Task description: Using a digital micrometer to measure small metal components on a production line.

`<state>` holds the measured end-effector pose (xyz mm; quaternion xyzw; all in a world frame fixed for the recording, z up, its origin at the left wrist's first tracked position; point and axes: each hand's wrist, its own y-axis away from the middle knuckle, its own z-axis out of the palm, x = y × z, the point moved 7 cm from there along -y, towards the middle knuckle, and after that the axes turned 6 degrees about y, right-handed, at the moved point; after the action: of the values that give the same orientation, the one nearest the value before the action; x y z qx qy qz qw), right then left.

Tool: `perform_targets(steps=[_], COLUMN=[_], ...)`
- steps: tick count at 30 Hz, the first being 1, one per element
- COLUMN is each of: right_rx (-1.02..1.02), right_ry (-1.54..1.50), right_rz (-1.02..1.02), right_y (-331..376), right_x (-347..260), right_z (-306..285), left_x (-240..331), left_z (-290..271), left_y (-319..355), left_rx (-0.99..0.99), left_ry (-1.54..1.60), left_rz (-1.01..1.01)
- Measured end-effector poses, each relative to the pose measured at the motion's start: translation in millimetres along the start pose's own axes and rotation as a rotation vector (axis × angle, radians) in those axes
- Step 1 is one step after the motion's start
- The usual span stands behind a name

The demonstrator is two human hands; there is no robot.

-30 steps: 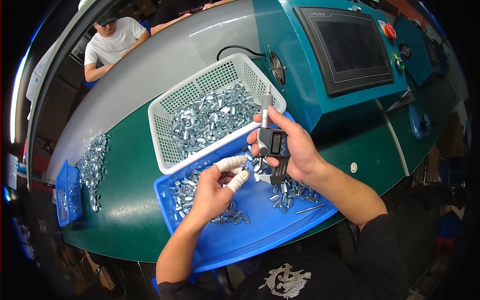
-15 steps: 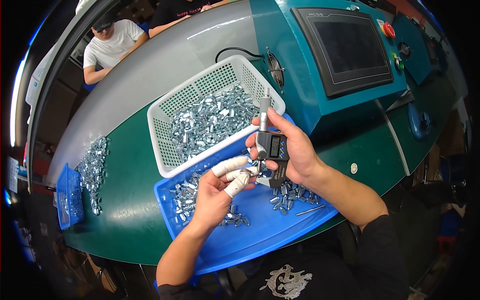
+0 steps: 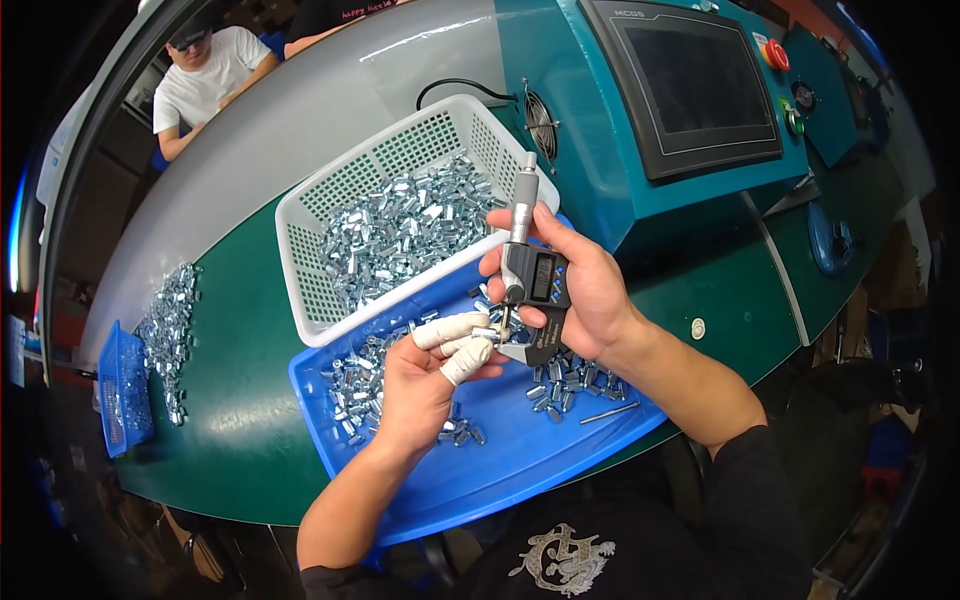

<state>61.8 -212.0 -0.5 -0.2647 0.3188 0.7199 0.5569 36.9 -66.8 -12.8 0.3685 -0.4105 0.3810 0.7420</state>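
Note:
My right hand [image 3: 590,300] is closed around a digital micrometer [image 3: 541,277], a grey and black tool with a small display and blue buttons. Its thimble points up and away from me. Finger cots of white material cover several fingertips of my left hand [image 3: 422,390]. Between thumb and fingers that hand pinches a small shiny metal hex nut [image 3: 486,334], long in shape, at the micrometer's measuring gap. Whether both measuring faces touch the nut, I cannot tell. Below both hands lies a blue tray [image 3: 470,488] with loose metal nuts in two heaps.
A white perforated basket [image 3: 300,290] full of nuts rests at the tray's far side. A thin metal rod [image 3: 609,413] lies in the tray. At left are a nut pile [image 3: 170,325] and blue basket [image 3: 125,400]. A teal machine [image 3: 590,130] stands right; a person [image 3: 210,75] sits opposite.
My left hand's fingers have shifted at the micrometer's gap, and the nut between them now shows more plainly. The whole view has moved slightly, so the surroundings appear a little further left.

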Motion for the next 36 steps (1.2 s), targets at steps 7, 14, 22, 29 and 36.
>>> perform_targets(steps=[7,14,22,29,36], right_rx=[0.0,0.016,0.013,0.055,0.052], right_ry=[0.033,0.034,0.048,0.072,0.094], right_rz=[0.007,-0.001,-0.001,0.022,0.013], right_y=[0.8,2.8,-0.2,2.3,5.0], right_x=[-0.1,-2.6,-3.3,-1.4,-0.5], right_z=[2.7,2.6,0.5,0.2,0.3], left_x=[-4.2,-4.1,-5.3,-1.1,33.0], left_z=[-2.6,1.2,0.7,0.0,-25.5], left_y=[-0.6,-0.7,-4.6,-2.9,-15.1], left_rx=[-0.014,-0.028,-0.019,-0.021,0.137], left_ry=[0.036,0.032,0.016,-0.047,-0.281], left_rz=[-0.018,-0.031,-0.039,0.016,0.359])
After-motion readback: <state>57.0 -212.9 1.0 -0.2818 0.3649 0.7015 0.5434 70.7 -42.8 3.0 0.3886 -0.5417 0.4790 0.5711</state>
